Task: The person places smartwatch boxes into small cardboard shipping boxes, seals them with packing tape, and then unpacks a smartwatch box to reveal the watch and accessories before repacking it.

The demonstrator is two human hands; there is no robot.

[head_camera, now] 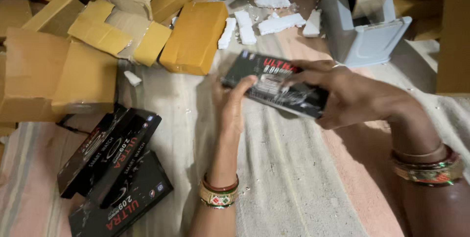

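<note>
Both my hands hold one flat black box (274, 82) with red and white print, tilted above a striped cloth. My left hand (234, 102) supports its near left end from below, fingers curled up over the edge. My right hand (338, 92) grips the right end, fingers spread across the top face. Each wrist wears coloured bangles.
Three similar black boxes (115, 168) lie stacked at the lower left on the cloth (274, 178). Flattened and closed brown cartons (127, 26) crowd the far left. White foam pieces (274, 19) lie at the back. A grey tape dispenser (364, 16) stands at the far right.
</note>
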